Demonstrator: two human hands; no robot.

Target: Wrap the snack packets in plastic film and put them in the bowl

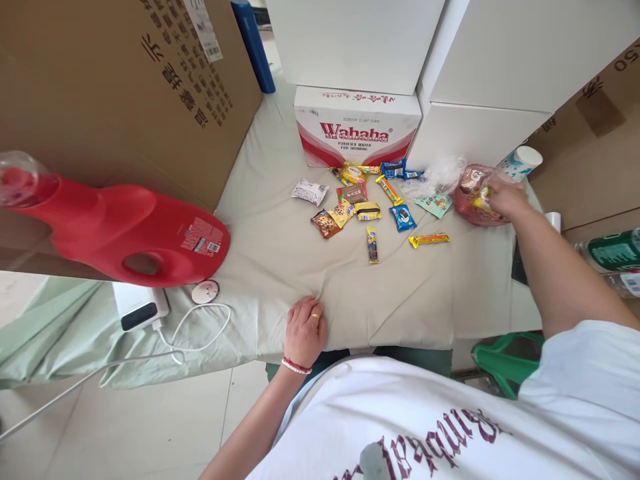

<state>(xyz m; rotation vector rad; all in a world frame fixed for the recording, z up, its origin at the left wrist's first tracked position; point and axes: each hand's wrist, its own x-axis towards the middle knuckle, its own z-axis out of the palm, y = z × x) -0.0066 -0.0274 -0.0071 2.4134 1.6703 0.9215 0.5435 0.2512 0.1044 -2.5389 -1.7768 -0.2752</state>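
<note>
My right hand (505, 198) reaches far right and is closed on a small yellow snack packet (481, 199) at the mouth of a pink see-through bag (473, 190). My left hand (305, 330) rests at the near edge of the cloth-covered table (280, 260), fingers curled down on the cloth, holding nothing. Several small snack packets (367, 210) lie scattered in the middle, among them a blue cookie pack (403, 217), a yellow bar (429, 239) and a white packet (310, 191).
A red detergent jug (125, 230) lies on its side at left, beside a white power bank (140, 308) with a cable. A Wahaha carton (356, 127), white boxes and a large cardboard box (125, 87) ring the back. A paper cup (520, 162) and bottles (613, 257) stand right.
</note>
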